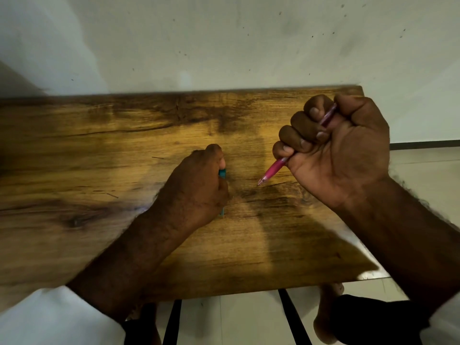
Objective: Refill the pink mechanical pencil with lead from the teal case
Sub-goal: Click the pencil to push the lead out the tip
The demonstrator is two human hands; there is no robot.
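Right hand (333, 150) is fisted round the pink mechanical pencil (272, 170), held up off the table (99, 145) at the right, tip angled down & left w/ the point just above the wood. The cap end is buried btwn thumb & forefinger, so can't tell if the cap is on. Left hand (196, 188) lies knuckles-up over the teal case (222, 173) near mid-table, fingers curled round it. Only slivers of teal show at its far & near ends, so can't tell if the case is open. Step in hand, as I read it: getting both items ready to open. To do it well, turn the pencil cap-end up, since a fist grip w/ tip down gives no access to the lead tube, & shift to a fingertip hold. Keep the case level till its lid is open, then tip gently so one lead slides out, not the lot. Leads prob. snap easily, so feed straight, no side force, & work low over the table.
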